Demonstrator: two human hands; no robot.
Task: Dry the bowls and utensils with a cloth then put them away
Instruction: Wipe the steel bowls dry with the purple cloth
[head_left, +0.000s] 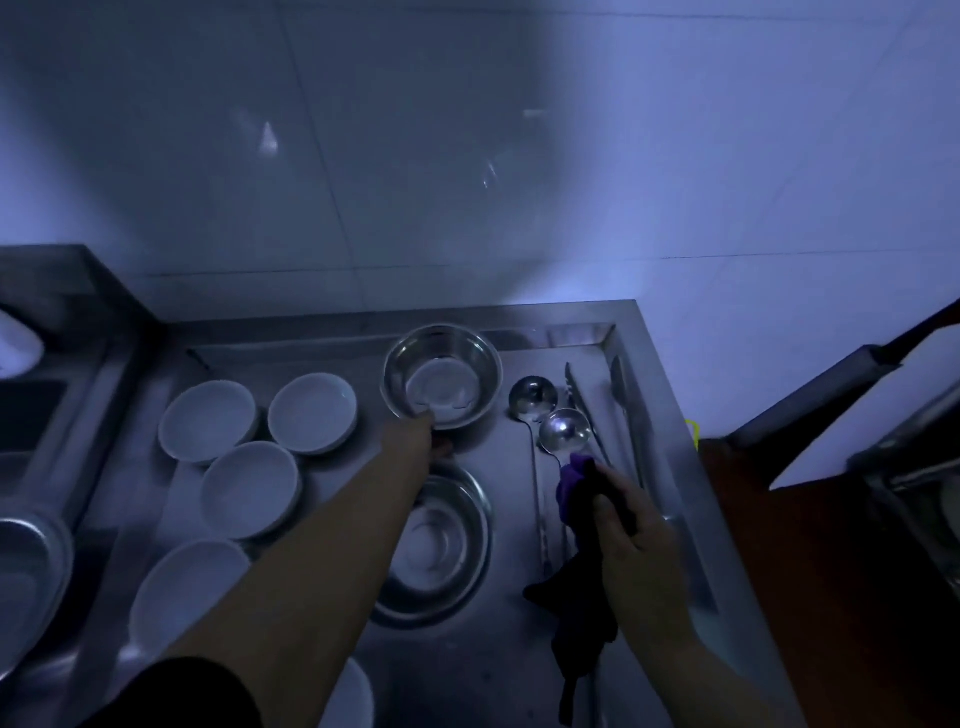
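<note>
Two hands (415, 436) (631, 530) over a dim steel counter (654, 395). Left hand reaching forward, fingers closed on the near rim of a steel bowl (441, 376) at the back. Right hand gripping a purple cloth (576, 488) wrapped around a ladle (563, 431) handle, cloth tail hanging down. Second ladle (532, 397) and tongs (582, 405) lying just beside. Larger steel bowl (441, 540) nearer, under the left forearm. Four white bowls (249, 488) clustered left.

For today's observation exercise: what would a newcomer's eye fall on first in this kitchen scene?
Probably the purple cloth bunched in the right hand around a ladle, right of centre. Next, the left hand at the rim of the steel bowl further back, with white bowls clustered on the left.
</note>
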